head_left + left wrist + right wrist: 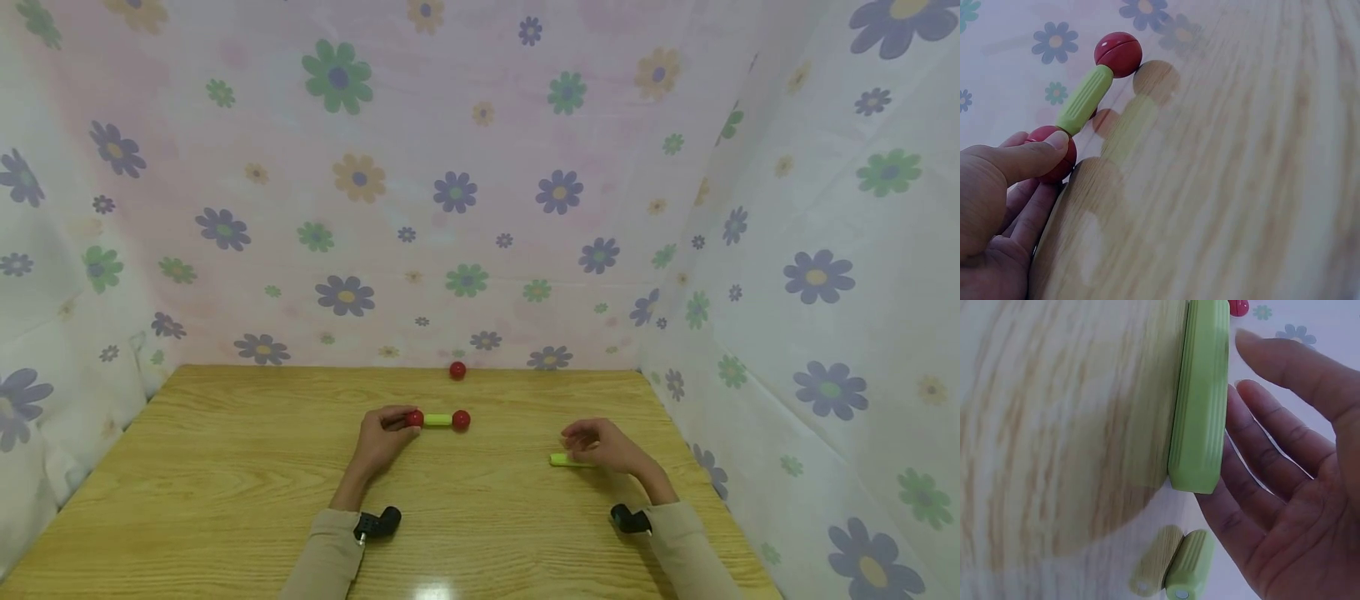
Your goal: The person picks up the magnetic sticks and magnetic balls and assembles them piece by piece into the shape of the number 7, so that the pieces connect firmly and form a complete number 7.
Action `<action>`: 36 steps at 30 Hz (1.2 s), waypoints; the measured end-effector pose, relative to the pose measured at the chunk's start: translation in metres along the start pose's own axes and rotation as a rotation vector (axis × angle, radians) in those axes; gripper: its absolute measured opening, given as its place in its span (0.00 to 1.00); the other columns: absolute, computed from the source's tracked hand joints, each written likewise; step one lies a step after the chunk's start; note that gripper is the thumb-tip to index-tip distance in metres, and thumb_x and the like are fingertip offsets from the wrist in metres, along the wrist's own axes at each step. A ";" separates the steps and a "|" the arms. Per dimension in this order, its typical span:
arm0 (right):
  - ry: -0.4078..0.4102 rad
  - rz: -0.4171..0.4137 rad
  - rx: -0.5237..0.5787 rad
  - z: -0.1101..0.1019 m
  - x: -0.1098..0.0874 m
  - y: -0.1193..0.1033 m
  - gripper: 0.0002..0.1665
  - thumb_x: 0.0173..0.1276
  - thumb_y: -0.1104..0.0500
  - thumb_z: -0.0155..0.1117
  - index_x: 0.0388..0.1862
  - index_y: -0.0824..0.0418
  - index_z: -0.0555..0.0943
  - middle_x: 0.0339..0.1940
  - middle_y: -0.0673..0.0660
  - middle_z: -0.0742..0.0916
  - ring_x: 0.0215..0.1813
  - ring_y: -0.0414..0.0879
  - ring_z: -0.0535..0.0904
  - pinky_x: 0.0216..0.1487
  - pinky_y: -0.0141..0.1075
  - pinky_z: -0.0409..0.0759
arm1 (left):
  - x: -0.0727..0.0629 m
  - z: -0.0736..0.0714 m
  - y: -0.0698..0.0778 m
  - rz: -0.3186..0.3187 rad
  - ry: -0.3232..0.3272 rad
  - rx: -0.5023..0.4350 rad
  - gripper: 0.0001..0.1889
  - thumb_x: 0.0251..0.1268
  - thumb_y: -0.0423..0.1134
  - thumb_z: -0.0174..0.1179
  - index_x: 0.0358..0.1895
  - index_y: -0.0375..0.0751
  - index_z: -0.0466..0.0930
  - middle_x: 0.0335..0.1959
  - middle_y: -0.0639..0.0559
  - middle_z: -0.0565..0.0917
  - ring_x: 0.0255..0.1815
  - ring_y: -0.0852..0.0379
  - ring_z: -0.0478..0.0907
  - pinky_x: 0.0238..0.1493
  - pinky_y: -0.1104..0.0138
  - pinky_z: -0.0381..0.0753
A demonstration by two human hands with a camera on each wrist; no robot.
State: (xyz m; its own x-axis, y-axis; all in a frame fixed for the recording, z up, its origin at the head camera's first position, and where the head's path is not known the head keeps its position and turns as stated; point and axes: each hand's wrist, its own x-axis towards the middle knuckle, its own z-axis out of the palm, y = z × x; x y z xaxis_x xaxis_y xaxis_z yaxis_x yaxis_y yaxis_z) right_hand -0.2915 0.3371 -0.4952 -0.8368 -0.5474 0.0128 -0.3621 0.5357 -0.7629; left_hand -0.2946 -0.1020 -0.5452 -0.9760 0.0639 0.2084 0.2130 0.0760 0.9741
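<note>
My left hand (pixel 382 442) pinches a red ball (pixel 1060 164) between thumb and fingers. A ridged yellow-green rod (pixel 437 420) joins that ball to a second red ball (pixel 461 421), so the three form a dumbbell shape low over the table. On the right, my right hand (pixel 611 447) hovers at a loose green rod (pixel 1200 406), its thumb and fingers spread apart around the rod without gripping it. A second green rod (pixel 1191 565) lies close by in the right wrist view; the right hand hides it from the head view.
A single red ball (pixel 457 371) rests at the back edge of the wooden table (pixel 495 533). Flower-patterned cloth (pixel 495 150) rises behind the table and along both sides. Each wrist carries a black camera, the right one (pixel 630 518) near the sleeve cuff.
</note>
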 end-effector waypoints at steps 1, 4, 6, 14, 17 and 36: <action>-0.007 0.001 0.002 0.000 0.000 0.000 0.21 0.70 0.64 0.69 0.58 0.74 0.80 0.49 0.68 0.87 0.47 0.54 0.84 0.45 0.33 0.85 | 0.000 0.000 0.000 0.002 0.000 0.000 0.20 0.61 0.24 0.69 0.58 0.26 0.82 0.58 0.30 0.82 0.59 0.35 0.81 0.56 0.66 0.85; -0.025 -0.012 0.010 0.001 -0.001 -0.002 0.22 0.69 0.65 0.69 0.58 0.75 0.79 0.49 0.70 0.86 0.47 0.56 0.84 0.45 0.34 0.86 | 0.001 0.000 0.000 0.004 0.001 -0.003 0.20 0.61 0.23 0.69 0.58 0.25 0.82 0.58 0.29 0.81 0.60 0.35 0.81 0.56 0.67 0.85; -0.034 -0.020 0.016 0.002 -0.001 -0.005 0.22 0.70 0.66 0.68 0.58 0.76 0.78 0.49 0.71 0.86 0.47 0.58 0.84 0.44 0.35 0.86 | 0.001 0.000 0.000 0.007 0.005 -0.003 0.20 0.61 0.23 0.69 0.57 0.25 0.82 0.58 0.29 0.81 0.60 0.34 0.80 0.56 0.68 0.85; -0.031 -0.007 -0.021 0.006 0.002 -0.009 0.20 0.71 0.64 0.68 0.57 0.75 0.80 0.47 0.68 0.87 0.46 0.56 0.84 0.44 0.34 0.85 | 0.002 0.000 0.001 -0.012 0.009 0.000 0.20 0.60 0.22 0.69 0.57 0.26 0.83 0.58 0.29 0.81 0.60 0.35 0.81 0.56 0.67 0.85; -0.021 0.011 -0.036 0.010 0.005 -0.006 0.20 0.70 0.63 0.70 0.56 0.73 0.81 0.45 0.64 0.86 0.44 0.51 0.84 0.43 0.33 0.84 | 0.001 0.001 0.002 -0.008 0.014 -0.009 0.20 0.60 0.22 0.69 0.57 0.26 0.83 0.58 0.29 0.81 0.60 0.35 0.80 0.56 0.67 0.85; 0.139 0.280 0.018 0.057 0.032 -0.038 0.16 0.65 0.57 0.73 0.41 0.70 0.82 0.21 0.56 0.86 0.21 0.46 0.84 0.25 0.38 0.86 | 0.000 0.000 0.002 -0.013 0.012 -0.004 0.20 0.61 0.24 0.69 0.58 0.27 0.83 0.58 0.30 0.81 0.60 0.36 0.81 0.56 0.65 0.86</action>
State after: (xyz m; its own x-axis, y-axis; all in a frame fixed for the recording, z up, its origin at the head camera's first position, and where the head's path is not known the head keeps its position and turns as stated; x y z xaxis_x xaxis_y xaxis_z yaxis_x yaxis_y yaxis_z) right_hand -0.2810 0.2624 -0.5028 -0.9514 -0.2865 -0.1126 -0.1030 0.6409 -0.7607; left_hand -0.2944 -0.1019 -0.5436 -0.9792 0.0510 0.1964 0.1998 0.0723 0.9772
